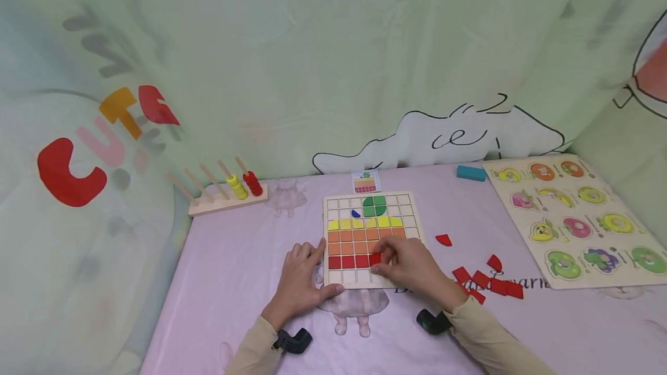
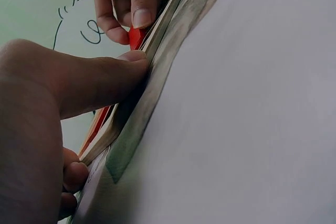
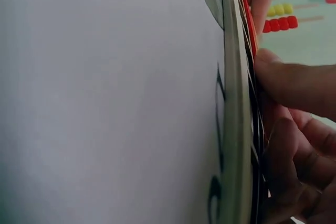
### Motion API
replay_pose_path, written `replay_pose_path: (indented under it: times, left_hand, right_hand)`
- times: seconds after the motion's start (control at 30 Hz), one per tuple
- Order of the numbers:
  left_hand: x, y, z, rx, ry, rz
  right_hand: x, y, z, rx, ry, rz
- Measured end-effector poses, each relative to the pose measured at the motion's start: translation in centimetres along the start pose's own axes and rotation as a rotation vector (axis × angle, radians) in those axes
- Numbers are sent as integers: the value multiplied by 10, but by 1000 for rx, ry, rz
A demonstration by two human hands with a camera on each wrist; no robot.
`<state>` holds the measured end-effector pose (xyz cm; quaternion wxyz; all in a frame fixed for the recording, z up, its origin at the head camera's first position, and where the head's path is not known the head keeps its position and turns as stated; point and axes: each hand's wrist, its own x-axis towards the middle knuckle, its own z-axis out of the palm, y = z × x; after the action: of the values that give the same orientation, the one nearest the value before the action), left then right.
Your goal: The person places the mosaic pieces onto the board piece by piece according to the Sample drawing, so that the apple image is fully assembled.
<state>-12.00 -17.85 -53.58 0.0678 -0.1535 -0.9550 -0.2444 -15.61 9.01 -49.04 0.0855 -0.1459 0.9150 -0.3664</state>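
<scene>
On the table lies a square wooden grid board (image 1: pixel 336 278) with rows of yellow, orange and red pieces, plus green pieces and a blue piece near the top. My left hand (image 1: pixel 301 279) rests at its lower left corner, index finger along the left edge and thumb at the bottom edge. The right hand (image 1: pixel 409 262) pinches a red square tile (image 1: pixel 374 259) between thumb and fingers at the end of the red row. In the left wrist view the same red tile (image 2: pixel 136 38) shows under the right fingertips. Whether it lies flat in its cell is hidden.
Loose red pieces (image 1: pixel 498 286) are scattered right of the board. A small pattern card (image 1: pixel 366 181) lies behind it. A peg stand with beads (image 1: pixel 229 204) is at back left; a fruit puzzle board (image 1: pixel 526 239) and a teal block (image 1: pixel 471 173) are at the right.
</scene>
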Motion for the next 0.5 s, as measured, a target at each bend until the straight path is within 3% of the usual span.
replay_pose_path:
  times: [0.5]
  left_hand:
    - [-1,1,-2,-26,17,30]
  right_hand:
    - [1,6,-9,-2,-35,-64]
